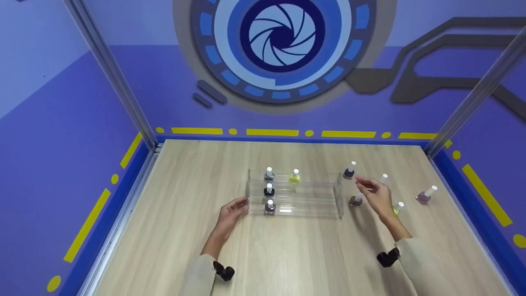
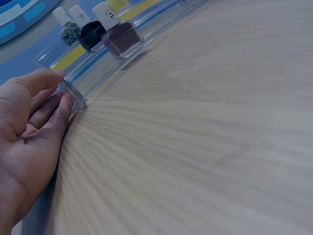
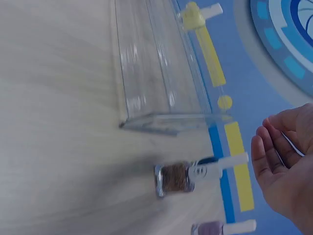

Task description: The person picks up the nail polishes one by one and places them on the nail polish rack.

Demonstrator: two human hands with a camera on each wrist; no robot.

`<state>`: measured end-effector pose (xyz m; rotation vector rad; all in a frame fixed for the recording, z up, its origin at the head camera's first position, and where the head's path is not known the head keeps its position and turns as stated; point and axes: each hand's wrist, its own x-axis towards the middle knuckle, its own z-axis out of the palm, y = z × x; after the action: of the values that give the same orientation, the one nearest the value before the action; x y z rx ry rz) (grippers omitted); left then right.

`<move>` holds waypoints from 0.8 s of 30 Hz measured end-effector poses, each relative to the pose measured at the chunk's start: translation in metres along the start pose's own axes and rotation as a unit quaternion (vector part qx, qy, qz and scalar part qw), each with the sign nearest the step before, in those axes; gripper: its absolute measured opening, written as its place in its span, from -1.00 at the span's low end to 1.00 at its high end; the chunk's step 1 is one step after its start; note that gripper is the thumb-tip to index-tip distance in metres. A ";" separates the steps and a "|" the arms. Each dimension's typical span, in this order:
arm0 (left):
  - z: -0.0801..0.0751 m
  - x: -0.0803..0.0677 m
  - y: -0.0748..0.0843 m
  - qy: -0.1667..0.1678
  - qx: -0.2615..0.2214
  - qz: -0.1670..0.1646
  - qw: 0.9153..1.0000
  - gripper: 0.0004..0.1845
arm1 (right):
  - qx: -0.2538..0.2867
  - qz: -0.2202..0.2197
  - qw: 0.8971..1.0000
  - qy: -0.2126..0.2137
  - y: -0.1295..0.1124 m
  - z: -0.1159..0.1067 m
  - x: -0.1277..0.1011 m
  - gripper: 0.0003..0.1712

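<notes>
My left hand rests with straight fingers against the left end wall of the clear acrylic rack, fingertips touching its corner, holding nothing. My right hand hovers open just off the rack's right end, fingers loosely spread and empty. Nearest to it I see a brown bottle standing on the table just beside the rack's right wall, under my fingers; a dark navy bottle stands just beyond my fingertips.

The rack sits mid-table on the pale wooden table, stepped in three tiers. At its left end stand three bottles: a glittery one on the back step, a black one on the middle, a mauve one in front. A yellow bottle stands on the back step.

To the right of my right hand, a yellow-green bottle is partly hidden by my wrist, and a pink bottle stands well apart.
</notes>
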<state>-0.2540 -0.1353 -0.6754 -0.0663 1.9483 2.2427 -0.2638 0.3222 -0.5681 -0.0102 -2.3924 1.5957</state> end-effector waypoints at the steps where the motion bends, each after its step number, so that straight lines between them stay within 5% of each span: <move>1: 0.000 0.000 0.001 0.002 0.000 -0.002 1.000 -0.49 | -0.002 0.005 1.000 0.003 -0.001 -0.003 -0.002 -0.72; 7: -0.001 0.001 0.001 -0.001 0.004 0.000 1.000 -0.46 | -0.015 0.026 1.000 0.006 -0.004 -0.011 -0.014 -0.69; 14: -0.001 0.000 0.001 -0.010 -0.008 0.008 1.000 -0.46 | -0.008 0.067 0.997 0.024 0.041 -0.004 -0.015 -0.62; 24: 0.000 0.000 -0.001 -0.001 0.005 0.004 1.000 -0.47 | -0.010 0.052 0.998 0.036 0.058 0.006 -0.018 -0.68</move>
<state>-0.2536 -0.1354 -0.6760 -0.0551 1.9633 2.2375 -0.2564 0.3368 -0.6265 -0.1951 -2.3881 1.5884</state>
